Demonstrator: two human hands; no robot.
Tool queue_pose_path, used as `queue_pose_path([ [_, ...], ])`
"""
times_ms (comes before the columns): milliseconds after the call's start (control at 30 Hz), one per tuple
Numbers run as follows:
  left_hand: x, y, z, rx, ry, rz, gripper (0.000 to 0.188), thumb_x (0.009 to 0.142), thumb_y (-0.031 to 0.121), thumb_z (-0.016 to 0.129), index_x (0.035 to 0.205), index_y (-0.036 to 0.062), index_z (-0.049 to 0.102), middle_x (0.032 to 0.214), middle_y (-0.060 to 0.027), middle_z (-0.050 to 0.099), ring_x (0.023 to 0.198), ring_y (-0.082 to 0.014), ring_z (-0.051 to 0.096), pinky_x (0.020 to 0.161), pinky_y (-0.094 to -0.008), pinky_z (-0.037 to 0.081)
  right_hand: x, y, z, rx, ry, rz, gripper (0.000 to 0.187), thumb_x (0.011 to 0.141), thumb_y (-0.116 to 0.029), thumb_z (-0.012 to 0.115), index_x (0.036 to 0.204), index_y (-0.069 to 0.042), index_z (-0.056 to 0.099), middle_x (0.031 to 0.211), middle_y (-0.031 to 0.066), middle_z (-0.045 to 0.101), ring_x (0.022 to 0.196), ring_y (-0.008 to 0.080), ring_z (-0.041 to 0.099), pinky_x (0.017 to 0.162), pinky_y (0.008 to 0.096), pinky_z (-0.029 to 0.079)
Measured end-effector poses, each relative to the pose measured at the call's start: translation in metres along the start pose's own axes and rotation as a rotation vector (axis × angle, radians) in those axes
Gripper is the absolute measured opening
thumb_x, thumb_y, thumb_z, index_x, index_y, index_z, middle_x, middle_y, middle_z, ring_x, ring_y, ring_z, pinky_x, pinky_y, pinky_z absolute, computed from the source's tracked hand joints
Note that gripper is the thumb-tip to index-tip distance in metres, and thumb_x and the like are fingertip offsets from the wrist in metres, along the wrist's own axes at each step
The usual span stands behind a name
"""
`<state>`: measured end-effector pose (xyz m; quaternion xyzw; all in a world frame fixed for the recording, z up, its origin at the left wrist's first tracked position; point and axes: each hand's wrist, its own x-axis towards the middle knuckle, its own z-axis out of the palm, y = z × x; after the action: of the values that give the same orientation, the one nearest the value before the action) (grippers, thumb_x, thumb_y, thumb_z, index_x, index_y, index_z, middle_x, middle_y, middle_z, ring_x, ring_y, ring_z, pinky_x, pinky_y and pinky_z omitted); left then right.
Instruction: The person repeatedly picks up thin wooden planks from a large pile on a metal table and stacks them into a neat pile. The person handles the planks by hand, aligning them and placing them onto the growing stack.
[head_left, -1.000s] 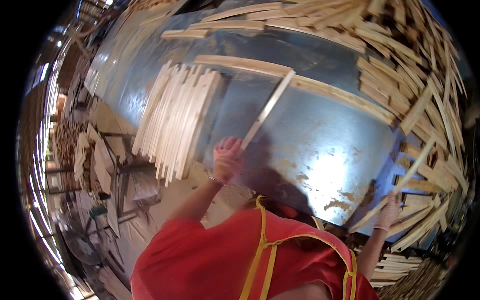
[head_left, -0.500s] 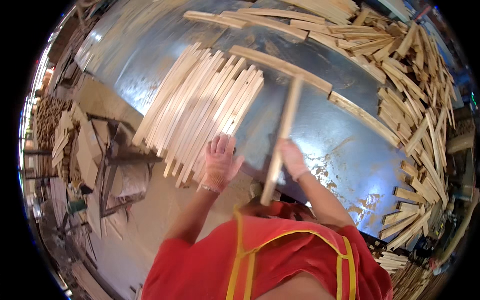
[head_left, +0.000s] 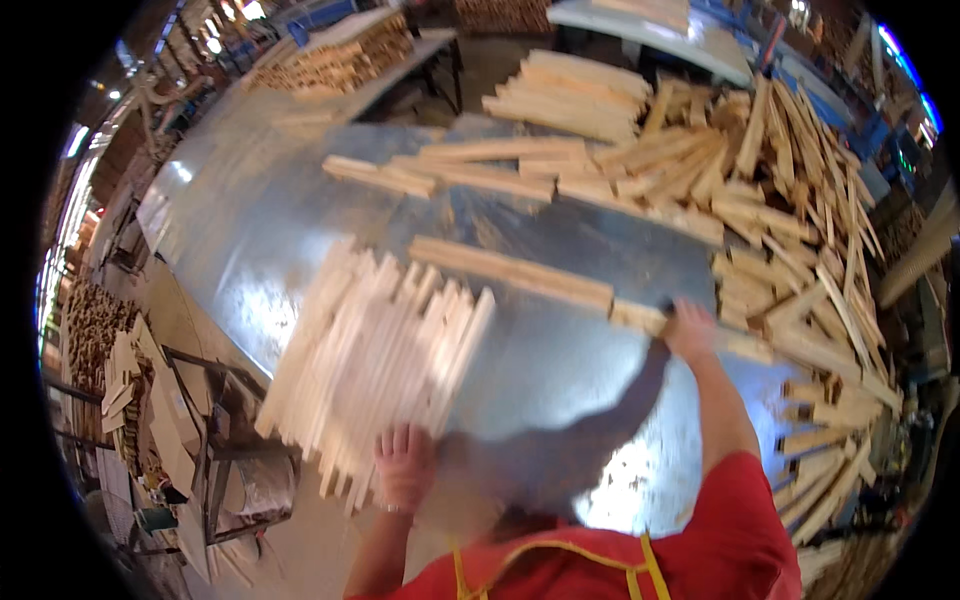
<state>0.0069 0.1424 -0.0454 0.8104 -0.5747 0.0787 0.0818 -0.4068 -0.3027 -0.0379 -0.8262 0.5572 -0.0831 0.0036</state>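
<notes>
My left hand (head_left: 405, 468) is at the near right end of a row of pale wooden strips (head_left: 365, 345), laid side by side on a metal table. Its fingers look laid out over the strip ends and hold nothing I can see. Out to the right, my right hand (head_left: 690, 332) is stretched over a long wooden strip (head_left: 640, 317) lying crosswise on the table. Motion smears its fingers, so a grip on that strip cannot be made out. Another crosswise strip (head_left: 510, 272) lies end to end with it, beyond the row.
A large jumbled heap of wooden strips (head_left: 740, 190) covers the table's far right. Stacked boards (head_left: 565, 95) lie behind it. Left of the metal table (head_left: 560, 350), a metal-framed stand (head_left: 205, 450) holds sheets and offcuts.
The strip my right hand held has left it; the row now has a strip along its right edge. My right hand has moved far right. The view has tilted up.
</notes>
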Motion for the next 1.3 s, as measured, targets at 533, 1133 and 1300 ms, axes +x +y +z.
queue_pose_path([
  [533, 0.012, -0.002, -0.011, 0.025, 0.026, 0.042, 0.029, 0.074, 0.025, 0.073, 0.098, 0.0159, 0.059, 0.098, -0.0087, 0.058, 0.093, -0.0335, 0.059, 0.079, -0.049, 0.043, 0.117, -0.221, 0.009, 0.276, -0.172, -0.417, 0.086, 0.08, -0.042, 0.081, 0.154, -0.016, 0.046, 0.128, 0.0197, 0.07, 0.123, 0.04, 0.066, 0.102, 0.0495, 0.054],
  [1133, 0.038, 0.044, 0.01, -0.18, -0.138, 0.047, 0.079, 0.083, 0.037, 0.081, 0.15, 0.0042, 0.055, 0.154, -0.0199, 0.057, 0.145, -0.0431, 0.049, 0.121, -0.0576, 0.038, -0.229, -0.291, 0.044, 1.041, -0.948, -0.038, 0.085, 0.092, -0.052, 0.074, 0.156, -0.005, 0.043, 0.127, 0.0233, 0.073, 0.115, 0.0359, 0.07, 0.101, 0.0474, 0.053],
  [1300, 0.042, 0.037, 0.036, -0.058, -0.252, 0.13, 0.076, 0.09, 0.027, 0.073, 0.157, 0.0053, 0.047, 0.161, -0.0223, 0.048, 0.15, -0.044, 0.044, 0.122, -0.058, 0.036, -0.201, -0.256, -0.011, 0.917, -1.036, -0.6, 0.052, 0.096, -0.044, 0.073, 0.131, -0.006, 0.071, 0.129, 0.0179, 0.072, 0.115, 0.0298, 0.068, 0.1, 0.0479, 0.051],
])
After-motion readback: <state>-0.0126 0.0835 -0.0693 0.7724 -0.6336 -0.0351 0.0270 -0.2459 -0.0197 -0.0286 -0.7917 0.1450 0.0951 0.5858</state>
